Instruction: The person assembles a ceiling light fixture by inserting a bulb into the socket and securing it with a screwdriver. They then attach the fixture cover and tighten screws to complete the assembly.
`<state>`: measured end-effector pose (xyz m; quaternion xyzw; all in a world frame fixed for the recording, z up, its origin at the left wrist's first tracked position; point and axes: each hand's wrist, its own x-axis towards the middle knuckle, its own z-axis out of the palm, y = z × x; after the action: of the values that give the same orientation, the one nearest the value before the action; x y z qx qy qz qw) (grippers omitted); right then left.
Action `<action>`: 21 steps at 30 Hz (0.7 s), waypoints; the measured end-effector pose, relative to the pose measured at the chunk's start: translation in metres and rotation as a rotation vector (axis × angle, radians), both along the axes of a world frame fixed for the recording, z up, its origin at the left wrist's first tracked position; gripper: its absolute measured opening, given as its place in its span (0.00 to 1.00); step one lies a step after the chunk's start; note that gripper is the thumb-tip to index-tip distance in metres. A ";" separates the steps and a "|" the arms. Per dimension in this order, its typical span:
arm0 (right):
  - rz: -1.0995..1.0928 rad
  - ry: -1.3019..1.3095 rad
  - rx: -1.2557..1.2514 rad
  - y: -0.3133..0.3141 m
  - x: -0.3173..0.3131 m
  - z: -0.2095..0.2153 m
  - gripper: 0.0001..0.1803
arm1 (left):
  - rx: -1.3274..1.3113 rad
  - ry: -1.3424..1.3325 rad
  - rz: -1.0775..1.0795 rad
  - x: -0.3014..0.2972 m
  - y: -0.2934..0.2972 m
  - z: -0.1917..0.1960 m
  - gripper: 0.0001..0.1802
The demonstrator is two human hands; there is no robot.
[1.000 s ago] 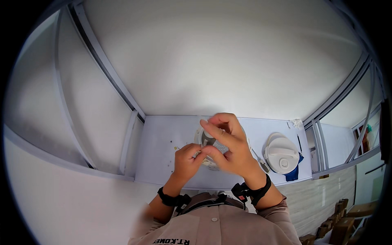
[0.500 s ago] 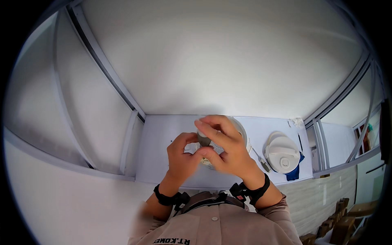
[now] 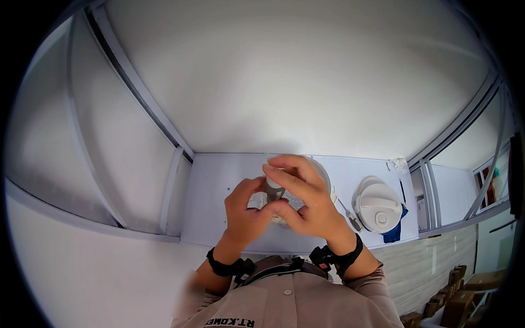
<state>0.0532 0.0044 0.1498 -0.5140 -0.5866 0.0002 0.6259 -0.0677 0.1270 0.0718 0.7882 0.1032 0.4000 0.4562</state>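
Note:
Over the middle of the table, my left hand (image 3: 243, 214) and my right hand (image 3: 309, 202) meet around a screwdriver (image 3: 275, 191). Its stubby grey handle has a pale end and stands roughly upright. My left fingers curl at its side, with the thumb close to the right thumb. My right index finger and thumb close on it from above and from the right. Beneath the hands is a round white appliance body (image 3: 324, 170), mostly covered by them. The screwdriver's tip is hidden.
To the right, a white round appliance lid (image 3: 378, 206) with a handle lies on a dark blue cloth (image 3: 392, 235). Another grey-handled screwdriver (image 3: 355, 223) rests beside it. A white wall (image 3: 306, 82) and framed side panels (image 3: 131, 93) border the white table (image 3: 210, 175).
My hands have shifted very slightly, and more of the screwdriver handle shows between them. Everything on the table stays in place.

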 end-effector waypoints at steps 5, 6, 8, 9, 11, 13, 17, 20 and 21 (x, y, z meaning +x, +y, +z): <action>0.079 -0.010 -0.099 -0.006 0.007 -0.002 0.21 | -0.079 -0.127 -0.123 -0.003 0.003 -0.001 0.31; 0.083 -0.046 -0.110 -0.007 0.010 -0.005 0.22 | -0.093 -0.147 -0.166 -0.003 0.004 -0.002 0.32; 0.067 -0.049 -0.097 -0.006 0.012 -0.009 0.22 | -0.027 -0.072 -0.156 -0.001 0.004 -0.001 0.33; 0.059 -0.050 -0.091 -0.006 0.011 -0.011 0.23 | 0.006 -0.034 -0.150 0.000 0.003 0.000 0.33; 0.026 -0.090 -0.087 -0.006 0.010 -0.016 0.23 | 0.149 -0.016 -0.027 0.004 0.003 0.007 0.32; 0.021 -0.098 -0.055 -0.004 0.009 -0.013 0.23 | 0.155 -0.017 0.029 0.006 0.002 0.010 0.32; 0.075 -0.006 -0.028 -0.001 0.004 -0.007 0.24 | -0.017 -0.055 0.022 0.003 0.003 0.004 0.35; 0.074 0.005 -0.063 -0.003 0.006 -0.011 0.24 | -0.093 -0.062 -0.017 0.001 0.002 0.001 0.43; 0.067 -0.006 -0.072 -0.004 0.008 -0.012 0.24 | -0.120 -0.062 -0.036 -0.001 0.002 0.000 0.45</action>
<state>0.0617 0.0007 0.1378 -0.5162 -0.6050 0.0406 0.6048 -0.0682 0.1285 0.0722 0.7484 0.0985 0.4089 0.5129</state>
